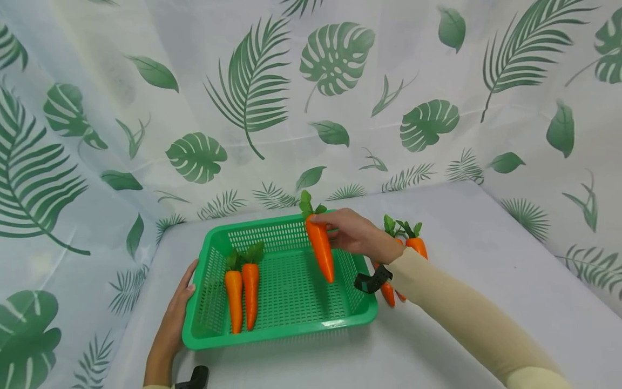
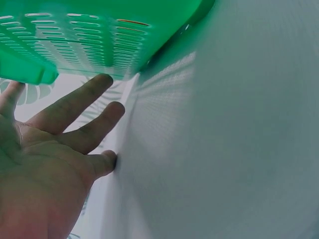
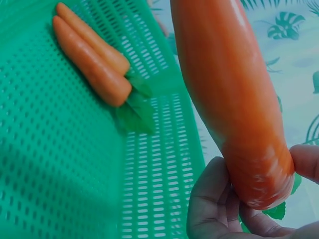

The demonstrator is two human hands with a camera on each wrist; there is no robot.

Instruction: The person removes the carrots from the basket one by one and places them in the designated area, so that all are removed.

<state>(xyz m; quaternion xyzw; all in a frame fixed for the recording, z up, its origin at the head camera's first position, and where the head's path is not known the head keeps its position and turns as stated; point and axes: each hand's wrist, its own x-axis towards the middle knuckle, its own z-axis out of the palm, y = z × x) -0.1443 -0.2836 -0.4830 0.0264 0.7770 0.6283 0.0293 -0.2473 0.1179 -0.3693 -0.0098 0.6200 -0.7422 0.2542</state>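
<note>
While a person's right hand [image 1: 357, 235] pinched a toy carrot [image 1: 322, 247] by its thick leafy end, thumb on one side and fingers curled on the other, the carrot hung above the green basket [image 1: 286, 332], over its right half. Its long axis ran steeply downward from the grip, tip pointing toward the basket floor and slightly toward the person. Two carrots [image 1: 242, 294] already lay side by side on the basket's left, leaves toward the far wall. The left hand [image 1: 176, 319], fingers straight and relaxed, rested against the basket's left wall, holding nothing. More carrots [image 1: 413, 246] lay on the white table [image 1: 486, 259] just right of the basket, partly hidden behind the right forearm, so their number could not be counted. A leaf-printed curtain [image 1: 252, 97] backed the scene.
</note>
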